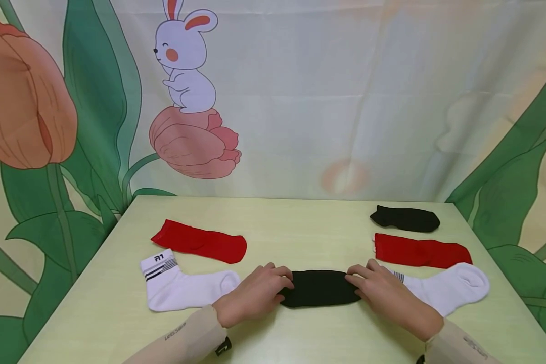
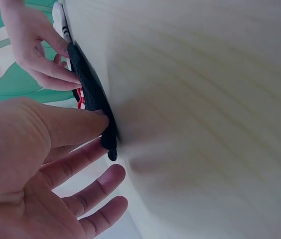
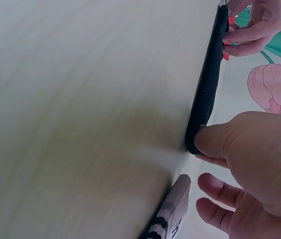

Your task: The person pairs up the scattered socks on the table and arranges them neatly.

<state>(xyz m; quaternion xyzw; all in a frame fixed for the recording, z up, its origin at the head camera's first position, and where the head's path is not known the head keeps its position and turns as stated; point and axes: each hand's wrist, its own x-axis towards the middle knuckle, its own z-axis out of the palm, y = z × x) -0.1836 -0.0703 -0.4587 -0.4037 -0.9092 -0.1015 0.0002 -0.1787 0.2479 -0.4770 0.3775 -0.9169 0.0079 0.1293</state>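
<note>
A black sock [image 1: 320,288] lies flat across the front middle of the table, one end at each hand. My left hand [image 1: 260,293] pinches its left end; in the left wrist view the thumb and index finger meet on the cloth while the other fingers stay apart from it. At the opposite end my right hand [image 1: 387,296] pinches the sock [image 3: 208,89] between thumb and index finger. Just left of my left hand is a white sock [image 1: 186,288] with black stripes. Another white sock [image 1: 455,288] lies partly hidden behind my right hand.
One red sock [image 1: 205,242] lies behind the left white sock. A second red sock [image 1: 420,251] is at the right, with another black sock [image 1: 405,219] behind it near the table's back edge. A printed curtain [image 1: 300,101] hangs behind the table [image 1: 300,227].
</note>
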